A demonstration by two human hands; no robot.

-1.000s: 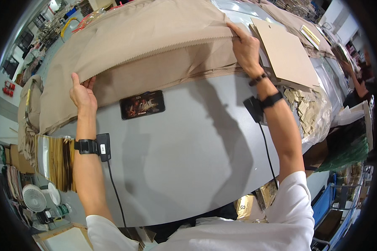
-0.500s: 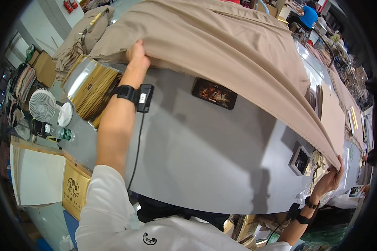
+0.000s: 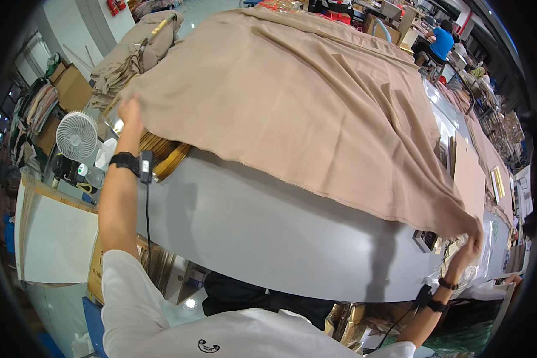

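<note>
over grey table (image 3: 292, 253): one cloth (image 3: 280, 107), two hands (image 3: 130, 113) (image 3: 471, 246), both seemingly gripping.

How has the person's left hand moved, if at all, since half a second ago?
Yes. Judged against the white fan, the left hand has moved leftward and closer to the person, ending much nearer the fan.

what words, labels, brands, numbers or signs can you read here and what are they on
None reads clearly enough to quote.
White shirt: small dark emblem, any lettering too small to read.
Gold package at lower left: dark print, partly hidden and not legible.
Black device at the left wrist: pale label, too small to read.
Tan cloth: no print visible.
</note>
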